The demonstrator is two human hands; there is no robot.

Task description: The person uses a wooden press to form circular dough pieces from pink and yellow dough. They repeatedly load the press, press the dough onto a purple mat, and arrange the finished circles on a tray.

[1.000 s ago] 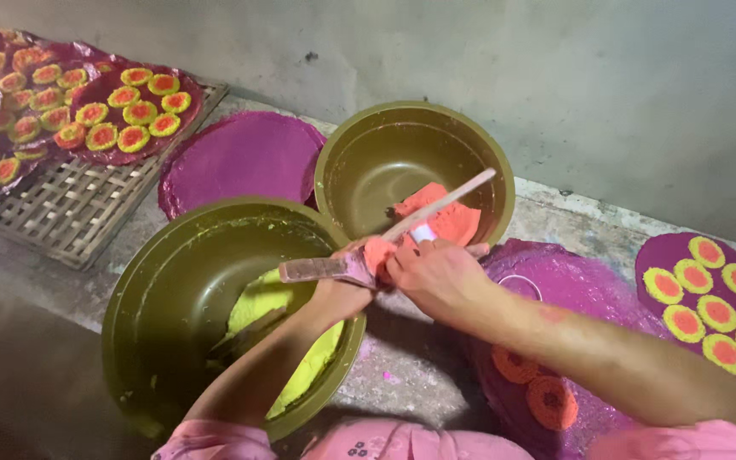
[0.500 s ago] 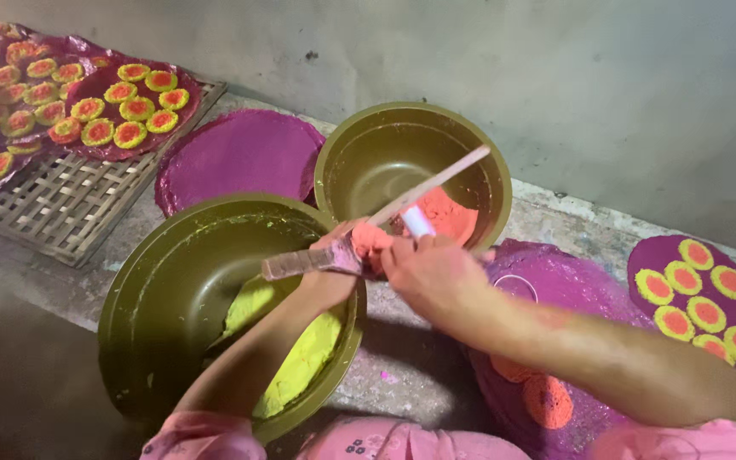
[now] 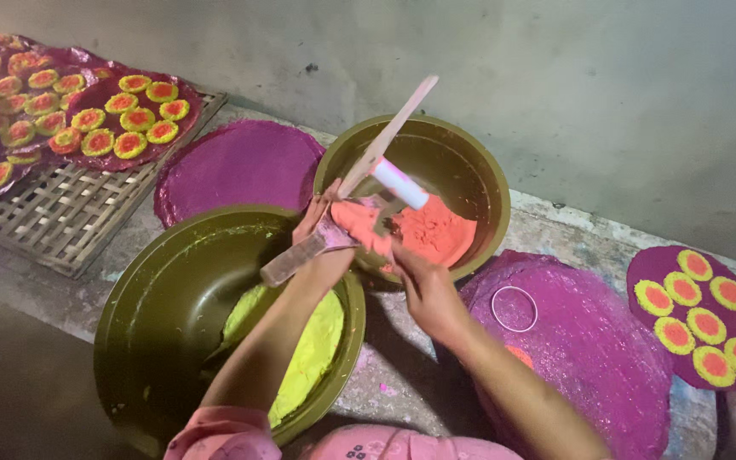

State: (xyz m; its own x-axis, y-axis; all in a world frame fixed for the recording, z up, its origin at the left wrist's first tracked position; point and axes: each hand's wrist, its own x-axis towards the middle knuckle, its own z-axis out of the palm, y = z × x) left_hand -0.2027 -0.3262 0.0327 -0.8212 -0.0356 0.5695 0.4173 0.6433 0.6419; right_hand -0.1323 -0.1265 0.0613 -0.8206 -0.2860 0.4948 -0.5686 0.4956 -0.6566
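resting on a rough concrete ledge (image 3: 555,223), two olive bowls (image 3: 172,341).

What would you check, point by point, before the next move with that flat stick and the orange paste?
1. Left hand has the flat stick in its grip: ok.
2. Right hand touches the orange paste at the bowl's rim: ok.
3. Orange bowl sits flat on the ledge: ok.
4. Ring mould lies free on the purple sheet: ok.
5. Paste loaded in the white tube: cannot tell.
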